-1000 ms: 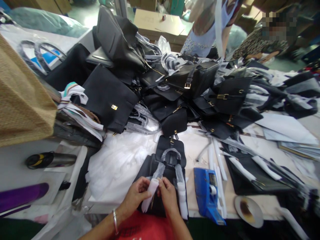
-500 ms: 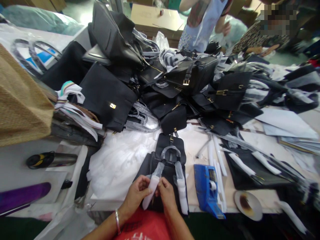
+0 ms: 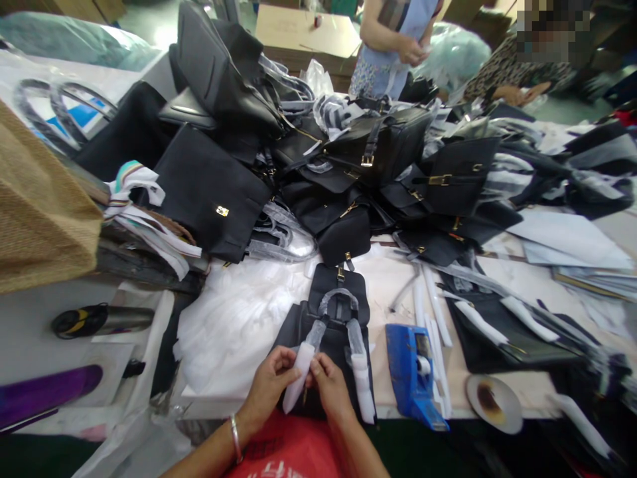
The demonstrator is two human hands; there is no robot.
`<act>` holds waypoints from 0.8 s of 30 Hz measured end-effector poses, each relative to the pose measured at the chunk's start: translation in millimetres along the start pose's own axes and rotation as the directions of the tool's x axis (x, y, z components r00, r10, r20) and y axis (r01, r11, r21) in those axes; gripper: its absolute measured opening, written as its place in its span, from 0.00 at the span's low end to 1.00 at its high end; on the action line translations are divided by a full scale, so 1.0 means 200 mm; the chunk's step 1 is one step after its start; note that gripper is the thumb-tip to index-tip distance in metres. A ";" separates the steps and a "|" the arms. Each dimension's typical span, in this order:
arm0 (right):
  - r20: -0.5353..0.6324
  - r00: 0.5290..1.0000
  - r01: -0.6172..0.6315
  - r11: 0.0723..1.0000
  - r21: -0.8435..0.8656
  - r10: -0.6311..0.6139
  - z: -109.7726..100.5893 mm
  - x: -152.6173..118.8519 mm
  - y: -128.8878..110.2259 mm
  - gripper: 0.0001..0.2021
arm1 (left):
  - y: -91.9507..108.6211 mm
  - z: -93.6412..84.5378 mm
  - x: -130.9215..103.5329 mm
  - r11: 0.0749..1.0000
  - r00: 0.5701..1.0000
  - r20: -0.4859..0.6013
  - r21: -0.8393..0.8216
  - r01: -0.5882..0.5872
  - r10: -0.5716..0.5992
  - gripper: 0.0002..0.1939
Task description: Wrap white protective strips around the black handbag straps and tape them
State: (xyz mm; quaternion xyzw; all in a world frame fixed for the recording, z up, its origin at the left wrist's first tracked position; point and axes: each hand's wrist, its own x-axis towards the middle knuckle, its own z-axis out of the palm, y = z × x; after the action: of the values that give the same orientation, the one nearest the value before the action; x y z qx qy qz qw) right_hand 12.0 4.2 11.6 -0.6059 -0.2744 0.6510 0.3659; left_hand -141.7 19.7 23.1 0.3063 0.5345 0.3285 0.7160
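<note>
A heap of black handbags [image 3: 348, 166] fills the upper middle of the frame. Lower right of centre, a blue tape dispenser [image 3: 413, 375] lies on the bench [image 3: 393, 279], with a stained round dish [image 3: 494, 403] just beside it. At the left edge sits a woven tan bag [image 3: 40, 212]; below it lie a dark flask [image 3: 102, 320] and a purple strip [image 3: 47, 392]. Two other people [image 3: 393, 40] stand at the top.
</note>
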 end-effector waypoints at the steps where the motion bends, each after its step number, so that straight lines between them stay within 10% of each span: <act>1: 0.022 1.000 0.001 1.000 0.004 -0.001 0.00 0.00 0.00 0.16 | 0.00 0.00 0.00 1.000 1.000 -0.001 0.000 0.000 0.000 0.09; 24: 0.007 1.000 -0.009 0.997 -0.078 0.010 -0.02 -0.02 0.00 0.10 | -0.02 0.01 0.01 0.999 1.000 -0.019 0.052 0.008 -0.007 0.11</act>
State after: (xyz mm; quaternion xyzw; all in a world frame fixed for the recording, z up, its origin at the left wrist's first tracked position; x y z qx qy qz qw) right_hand 16.0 1.0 14.2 -0.6185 -0.2982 0.6438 0.3379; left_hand -139.3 18.4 20.3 0.3198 0.5505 0.3148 0.7040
